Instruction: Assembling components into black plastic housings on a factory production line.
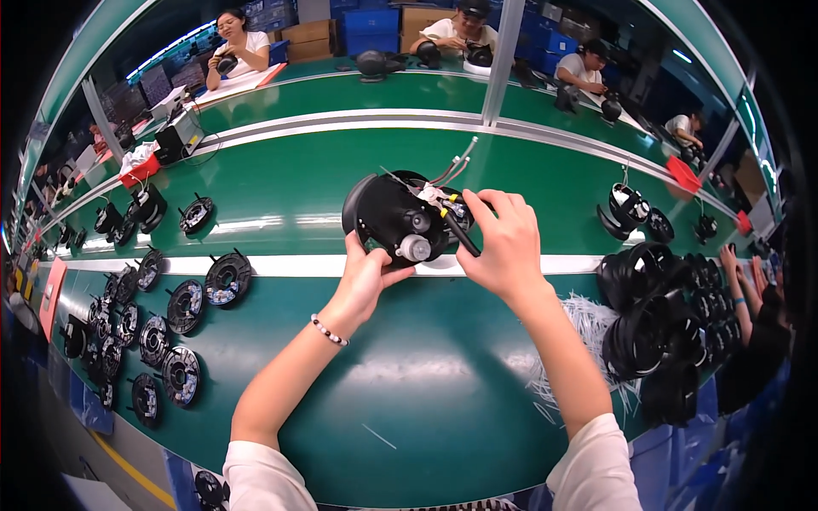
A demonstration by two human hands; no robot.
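Observation:
My left hand [364,277] grips the lower rim of a round black plastic housing [375,211], its thumb and fingers closed on the edge. A silver-white cylindrical part [415,248] sticks out of the housing's near side. White and thin coloured wires [460,160] rise from its top right. My right hand [507,243] is closed around a pair of pliers [461,232] with black and yellow handles. The jaws are at a white wire bundle [432,193] on the housing; whether they are closed on it I cannot make out. The housing is held above the bench, tilted.
Several round black parts with circuit boards [181,375] lie at left. White plastic strips [588,319] and stacked black rings [643,332] are at right. Black assemblies [629,204] stand on the green belt [281,187]. Co-workers [241,51] sit across; another person's hands [737,268] show at far right.

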